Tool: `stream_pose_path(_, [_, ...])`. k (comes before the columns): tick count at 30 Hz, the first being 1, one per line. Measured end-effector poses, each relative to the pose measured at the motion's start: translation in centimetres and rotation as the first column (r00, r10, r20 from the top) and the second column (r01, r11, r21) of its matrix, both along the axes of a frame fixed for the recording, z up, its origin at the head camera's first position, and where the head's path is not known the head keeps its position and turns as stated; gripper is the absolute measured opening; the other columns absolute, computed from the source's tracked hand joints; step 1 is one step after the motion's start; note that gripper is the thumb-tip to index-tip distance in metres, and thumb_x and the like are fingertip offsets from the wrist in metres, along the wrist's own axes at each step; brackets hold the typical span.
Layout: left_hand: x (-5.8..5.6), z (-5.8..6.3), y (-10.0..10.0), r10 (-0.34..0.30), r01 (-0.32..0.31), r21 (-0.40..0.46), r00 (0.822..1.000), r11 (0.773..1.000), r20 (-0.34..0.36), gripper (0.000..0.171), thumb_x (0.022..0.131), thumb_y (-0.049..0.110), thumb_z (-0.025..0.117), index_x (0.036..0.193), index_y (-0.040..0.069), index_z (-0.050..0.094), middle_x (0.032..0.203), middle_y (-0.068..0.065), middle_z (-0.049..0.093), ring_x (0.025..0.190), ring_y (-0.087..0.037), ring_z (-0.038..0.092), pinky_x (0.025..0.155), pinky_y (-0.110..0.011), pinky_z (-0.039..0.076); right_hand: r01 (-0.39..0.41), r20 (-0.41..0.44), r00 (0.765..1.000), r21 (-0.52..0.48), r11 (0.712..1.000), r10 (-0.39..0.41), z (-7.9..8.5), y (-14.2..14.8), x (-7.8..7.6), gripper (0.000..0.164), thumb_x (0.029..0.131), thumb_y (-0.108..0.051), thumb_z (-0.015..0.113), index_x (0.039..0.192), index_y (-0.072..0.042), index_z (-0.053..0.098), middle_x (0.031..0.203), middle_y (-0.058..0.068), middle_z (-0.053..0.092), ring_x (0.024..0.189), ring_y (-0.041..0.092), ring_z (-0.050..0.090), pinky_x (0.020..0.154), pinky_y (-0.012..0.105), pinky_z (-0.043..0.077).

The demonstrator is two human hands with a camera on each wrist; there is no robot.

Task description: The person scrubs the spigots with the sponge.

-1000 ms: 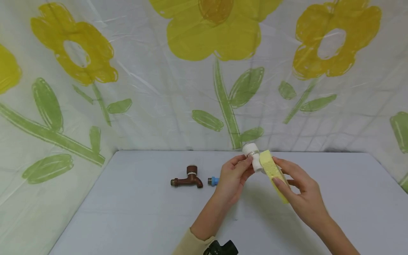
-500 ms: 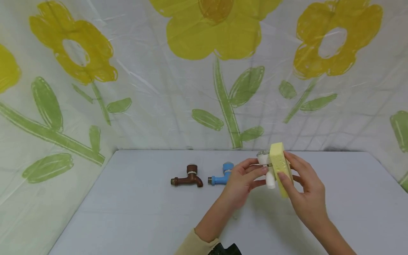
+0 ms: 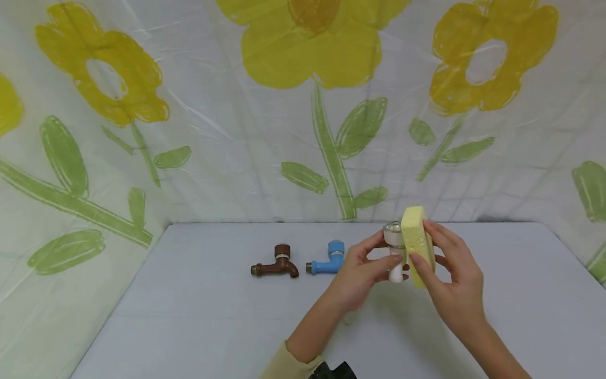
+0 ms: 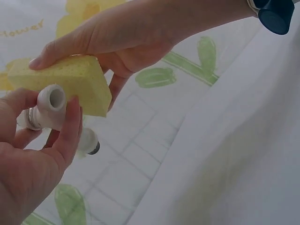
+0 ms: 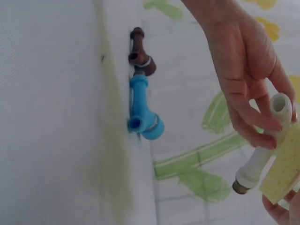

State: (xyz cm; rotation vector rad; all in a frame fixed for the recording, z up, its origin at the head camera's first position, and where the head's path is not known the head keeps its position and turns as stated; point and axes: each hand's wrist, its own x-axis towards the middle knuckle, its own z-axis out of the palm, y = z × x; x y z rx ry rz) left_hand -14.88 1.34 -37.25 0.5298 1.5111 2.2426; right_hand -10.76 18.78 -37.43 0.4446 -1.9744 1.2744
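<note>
A white faucet with a ribbed knob and a clear cap is held up over the table by my left hand, thumb and fingers around its body. My right hand grips a yellow sponge between thumb and fingers, its flat face against the faucet's side. In the left wrist view the faucet's spout faces the camera in front of the sponge. The right wrist view shows the faucet's brass-coloured threaded end pointing down, with the sponge beside it.
A brown faucet lies on the white table left of my hands. Next to it lies a blue faucet, partly close behind my left hand. A flower-printed sheet hangs behind the table's back edge.
Both hands have shifted right with the white faucet and sponge, uncovering the blue faucet. The white faucet has turned, its knob tilting from up-left to nearly upright with the clear cap showing.
</note>
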Motion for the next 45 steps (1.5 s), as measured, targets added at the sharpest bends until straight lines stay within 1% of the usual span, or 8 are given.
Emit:
stream_pose_path(8, [-0.2,0.2,-0.1,0.028,-0.025,-0.061,0.999,0.998,0.036,0.04,0.1,-0.002,0.068,0.141,0.0,0.066,0.121,-0.004,0.069,0.096,-0.017,0.076,0.092,-0.036,0.063,0.022,-0.011,1.0,-0.001,1.0,-0.022,0.0,0.2,-0.1,0.057,0.086,0.014,0.076,0.141,0.002,0.064,0.146,-0.003,0.061,0.131,0.007,0.057,0.092,0.007,0.05])
stream_pose_path(20, [-0.3,0.0,-0.2,0.025,-0.024,-0.046,0.999,0.999,0.035,0.042,0.099,-0.01,0.064,0.14,-0.007,0.057,0.129,-0.019,0.069,0.103,-0.045,0.075,0.089,-0.046,0.064,0.059,0.009,0.998,0.007,0.998,-0.059,-0.2,0.6,-0.3,0.059,0.085,0.015,0.076,0.141,-0.001,0.066,0.143,-0.009,0.064,0.122,0.0,0.061,0.088,0.004,0.049])
stream_pose_path(25, [-0.4,0.0,-0.4,0.001,0.0,-0.045,1.0,0.999,0.01,0.043,0.098,-0.013,0.063,0.14,-0.007,0.056,0.131,-0.021,0.066,0.095,-0.035,0.078,0.085,-0.047,0.065,0.048,0.039,0.998,0.005,0.999,-0.048,0.1,0.8,-0.1,0.054,0.093,0.014,0.068,0.144,-0.002,0.063,0.142,-0.011,0.065,0.113,-0.002,0.062,0.088,0.004,0.049])
stream_pose_path(32, [-0.5,0.0,-0.7,-0.012,0.007,-0.086,0.998,0.996,-0.062,0.044,0.097,-0.012,0.064,0.14,-0.007,0.058,0.128,-0.013,0.066,0.086,-0.009,0.073,0.081,-0.028,0.062,0.021,0.246,0.969,-0.035,0.999,-0.012,1.0,1.5,0.6,0.041,0.108,0.0,0.051,0.145,-0.012,0.065,0.111,-0.019,0.069,0.073,0.003,0.06,0.056,0.015,0.048])
stream_pose_path(36, [-0.7,-0.1,-0.9,0.03,-0.039,-0.119,0.996,0.992,-0.081,0.043,0.097,-0.01,0.068,0.139,-0.004,0.064,0.125,-0.009,0.067,0.092,-0.009,0.075,0.083,-0.024,0.059,-0.046,0.304,0.95,-0.09,0.995,0.072,1.3,2.0,0.6,0.037,0.112,-0.005,0.045,0.138,-0.021,0.065,0.101,-0.012,0.07,0.073,0.01,0.06,0.059,0.021,0.048])
stream_pose_path(39, [-0.8,-0.2,-0.9,0.069,-0.072,-0.131,0.997,0.989,-0.03,0.043,0.095,-0.008,0.071,0.138,-0.001,0.067,0.122,-0.008,0.07,0.099,-0.012,0.075,0.089,-0.027,0.06,-0.163,0.324,0.913,-0.262,0.951,0.246,1.2,2.2,0.5,0.032,0.114,-0.007,0.041,0.131,-0.019,0.065,0.097,-0.003,0.069,0.075,0.012,0.061,0.06,0.023,0.05])
stream_pose_path(43, [-1.0,-0.5,-0.9,0.07,-0.064,-0.148,0.997,0.987,0.037,0.041,0.096,-0.007,0.071,0.136,-0.004,0.067,0.122,-0.016,0.074,0.101,-0.013,0.075,0.092,-0.027,0.059,-0.291,0.303,0.826,-0.493,0.82,0.476,0.9,2.3,0.2,0.031,0.116,-0.012,0.035,0.128,-0.013,0.064,0.098,0.002,0.067,0.078,0.013,0.062,0.064,0.025,0.054])
stream_pose_path(45, [-1.2,-0.6,-0.9,0.049,-0.04,-0.136,0.997,0.99,0.064,0.039,0.097,-0.007,0.069,0.136,-0.006,0.066,0.125,-0.022,0.073,0.097,-0.013,0.075,0.093,-0.029,0.06,-0.311,0.307,0.796,-0.533,0.787,0.522,0.7,2.4,0.0,0.032,0.117,-0.015,0.034,0.129,-0.013,0.063,0.1,0.002,0.067,0.081,0.013,0.063,0.067,0.026,0.056])
